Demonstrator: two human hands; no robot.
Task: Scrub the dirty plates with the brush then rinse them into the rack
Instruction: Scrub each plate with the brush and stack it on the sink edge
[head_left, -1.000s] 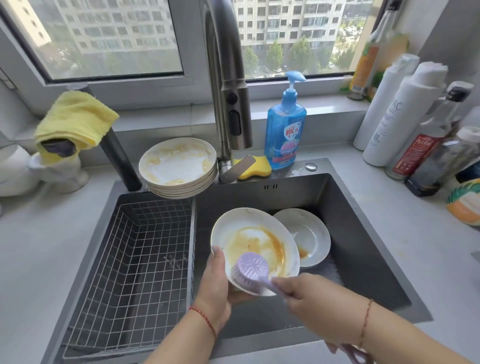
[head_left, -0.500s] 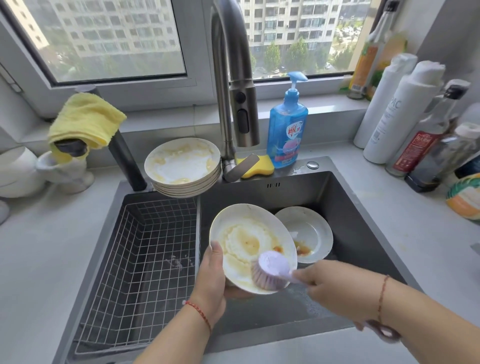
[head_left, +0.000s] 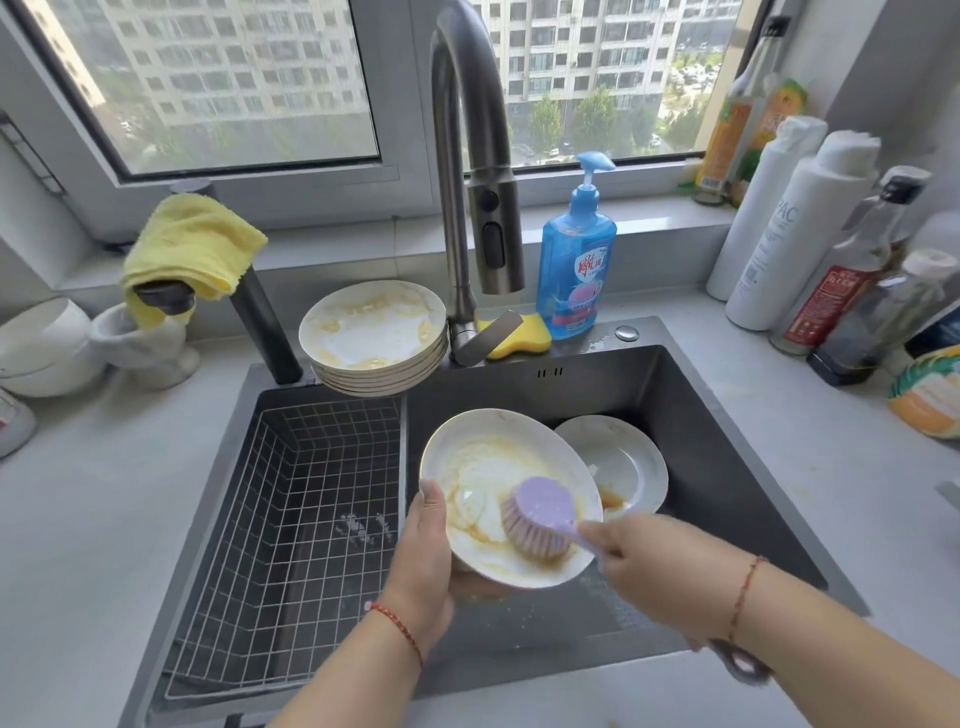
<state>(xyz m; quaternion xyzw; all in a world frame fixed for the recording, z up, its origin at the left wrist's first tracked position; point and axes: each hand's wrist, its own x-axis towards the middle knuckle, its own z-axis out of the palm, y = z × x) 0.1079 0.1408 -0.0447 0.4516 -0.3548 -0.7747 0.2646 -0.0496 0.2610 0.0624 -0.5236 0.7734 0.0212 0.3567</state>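
While the left hand (head_left: 423, 564) grips the smeared plate (head_left: 498, 478) tilted over the sink (head_left: 727, 467), its fingers hidden underneath, the right hand (head_left: 641, 569) holds the purple brush (head_left: 540, 517) against it; the handle's end is cut off behind the wrist.

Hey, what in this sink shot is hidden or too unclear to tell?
All head view:
- Left hand fingers: behind the held plate.
- Second plate in the sink: left part covered by the held plate.
- Brush bristles' contact spot: hidden under its head.
- Stacked plates: only the top face shows.
- Right hand fingers: underside unseen.
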